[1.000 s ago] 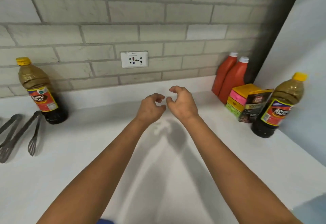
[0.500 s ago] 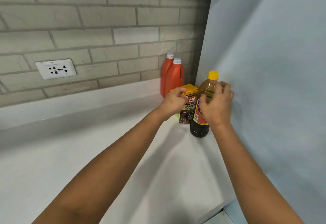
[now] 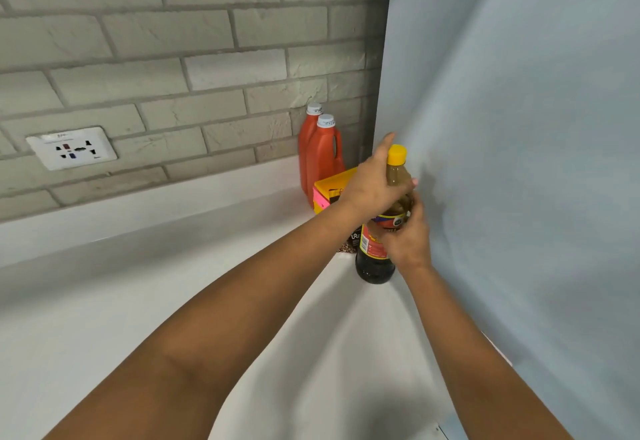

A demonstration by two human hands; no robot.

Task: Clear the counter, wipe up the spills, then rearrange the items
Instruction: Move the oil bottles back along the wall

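A dark sauce bottle point(image 3: 374, 264) with a yellow cap point(image 3: 396, 155) and a red and yellow label stands on the white counter point(image 3: 138, 301) in the right corner, close to the pale blue side panel. My left hand point(image 3: 370, 185) wraps round its shoulder just below the cap, index finger pointing up. My right hand point(image 3: 408, 237) grips the body at the label from the right. The bottle's base looks to be on the counter.
Behind the bottle stand two orange-red bottles point(image 3: 322, 152) with white caps, a yellow box point(image 3: 334, 183) over pink packs point(image 3: 320, 201), and a dark pouch point(image 3: 352, 241). A wall socket point(image 3: 71, 148) sits in the brick wall. The blue panel point(image 3: 519, 162) bounds the right.
The view has swung right to the corner. Both hands moved from mid-counter to the sauce bottle; my left hand shifted from the pouch onto the bottle's shoulder.
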